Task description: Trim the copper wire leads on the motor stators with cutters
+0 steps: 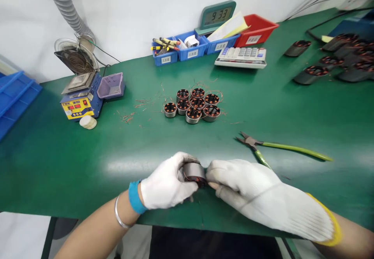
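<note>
My left hand (169, 183), in a white glove with a blue cuff, grips a motor stator (194, 170) near the front edge of the table. The stator is a grey metal ring with copper windings and is tilted, its wound face turned down toward me. At its right side is my gloved right hand (245, 187), thumb and fingers pressed together against the ring's edge; one fingertip is bare. What those fingers pinch is hidden. Beyond my right hand lie cutting pliers (251, 141) with green handles, jaws apart.
Several stators (197, 103) stand grouped mid-table, with copper wire scraps (127, 117) to their left. At back left are a blue-and-yellow solder pot (77, 105) and a purple tray (111, 86). Blue bins (193, 51), a red bin (257, 31), a calculator (241, 57) and darker wound parts (311, 74) line the back.
</note>
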Motion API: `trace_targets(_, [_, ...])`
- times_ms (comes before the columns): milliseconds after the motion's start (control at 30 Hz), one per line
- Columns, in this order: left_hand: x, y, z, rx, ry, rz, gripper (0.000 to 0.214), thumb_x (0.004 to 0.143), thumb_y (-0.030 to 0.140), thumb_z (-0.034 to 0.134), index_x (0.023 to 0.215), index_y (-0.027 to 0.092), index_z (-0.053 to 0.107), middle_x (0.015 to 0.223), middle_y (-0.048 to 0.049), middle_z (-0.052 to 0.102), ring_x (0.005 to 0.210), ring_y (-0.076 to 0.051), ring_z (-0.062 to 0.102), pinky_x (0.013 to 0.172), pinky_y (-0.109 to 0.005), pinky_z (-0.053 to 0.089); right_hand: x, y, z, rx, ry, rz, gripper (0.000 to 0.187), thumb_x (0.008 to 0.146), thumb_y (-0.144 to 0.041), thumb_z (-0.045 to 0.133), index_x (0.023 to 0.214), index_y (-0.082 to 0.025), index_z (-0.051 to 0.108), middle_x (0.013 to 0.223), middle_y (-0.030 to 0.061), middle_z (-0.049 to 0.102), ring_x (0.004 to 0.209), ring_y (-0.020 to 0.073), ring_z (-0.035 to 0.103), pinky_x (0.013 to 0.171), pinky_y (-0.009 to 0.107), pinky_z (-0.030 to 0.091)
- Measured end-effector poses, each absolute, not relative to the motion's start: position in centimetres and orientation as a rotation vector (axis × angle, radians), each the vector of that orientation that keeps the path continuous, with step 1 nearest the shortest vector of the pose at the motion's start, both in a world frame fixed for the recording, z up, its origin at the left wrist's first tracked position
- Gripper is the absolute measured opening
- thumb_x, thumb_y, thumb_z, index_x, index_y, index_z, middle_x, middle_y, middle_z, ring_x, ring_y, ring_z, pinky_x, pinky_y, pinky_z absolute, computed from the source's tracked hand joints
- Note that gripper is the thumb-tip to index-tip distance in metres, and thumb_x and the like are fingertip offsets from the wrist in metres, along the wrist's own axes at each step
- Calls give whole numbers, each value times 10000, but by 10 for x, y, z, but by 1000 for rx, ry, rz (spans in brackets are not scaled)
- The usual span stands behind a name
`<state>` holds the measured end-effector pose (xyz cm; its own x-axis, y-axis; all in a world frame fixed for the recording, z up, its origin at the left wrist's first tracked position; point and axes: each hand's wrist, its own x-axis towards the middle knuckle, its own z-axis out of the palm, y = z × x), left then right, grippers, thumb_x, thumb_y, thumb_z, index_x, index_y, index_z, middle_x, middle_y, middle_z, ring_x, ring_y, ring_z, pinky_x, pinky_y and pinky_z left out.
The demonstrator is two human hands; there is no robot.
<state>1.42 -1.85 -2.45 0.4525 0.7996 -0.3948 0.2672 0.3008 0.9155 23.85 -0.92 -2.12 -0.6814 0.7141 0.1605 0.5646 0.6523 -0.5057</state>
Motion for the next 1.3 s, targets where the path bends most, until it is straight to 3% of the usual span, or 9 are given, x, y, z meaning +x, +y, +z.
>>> trace_targets(167, [11,-30,-14,2210,730,824,222,773,156,685,968,222,601,1110,-122,663,1032,-279,676,972,-518,548,242,1,-11,-1151,-2225,1287,165,834,-270,549,676,-224,547,654,7,604,604,166,564,543,270,422])
trace_targets(300, [7,-30,-3,2278,581,770,321,826,332,672,653,229,423,990,-97,701,910,-260,689,828,-453,602,241,3,-5,-1141,-1958,1719,334,831,-505,582,671,-220,516,587,2,543,533,149,469,482,277,370])
trace_targets(500, [7,-16,-15,1045,951,377,639,856,743,467,1041,142,583,869,-127,695,536,-206,659,433,-336,544,236,1,-1,-1194,-2061,1430,333,842,-439,572,607,-217,495,613,-1,488,553,140,430,503,278,347])
trace_targets(667, [10,-15,-12,1097,843,590,485,757,319,745,1174,205,524,1004,-87,677,648,-177,699,540,-302,580,232,1,-4,-1163,-1983,1651,312,823,-447,612,640,-217,508,595,-3,517,549,141,442,503,273,343])
trace_targets(800, [9,-28,6,1826,574,717,174,729,192,686,674,230,526,904,-73,683,833,-235,698,864,-467,580,232,1,-4,-1056,-1757,1975,372,764,-545,664,670,-217,517,581,-7,525,519,134,447,499,277,363])
trace_targets(900, [8,-31,8,1971,793,811,357,734,268,679,587,237,355,846,-80,668,793,-245,674,806,-470,580,232,0,-2,-1070,-1856,1893,359,797,-539,627,671,-221,518,594,3,538,522,141,468,496,277,381])
trace_targets(1067, [8,-17,-12,1098,1006,364,568,886,709,414,924,166,578,764,-90,661,533,-194,633,472,-331,537,233,-3,-2,-1123,-2136,1341,261,868,-346,544,640,-221,520,666,26,578,601,161,513,541,280,411])
trace_targets(1133, [8,-13,-18,956,847,284,608,842,699,561,1094,146,582,787,-70,665,521,-180,639,453,-296,529,233,-3,-4,-1144,-2181,1288,236,866,-311,540,648,-219,535,656,21,578,596,162,509,548,287,403])
trace_targets(1300, [5,-16,-14,1220,737,979,313,748,376,839,734,187,590,1181,-111,674,1137,-289,666,1000,-491,552,231,0,-6,-1160,-1970,1689,299,832,-457,569,658,-218,519,597,10,549,544,153,475,500,283,374])
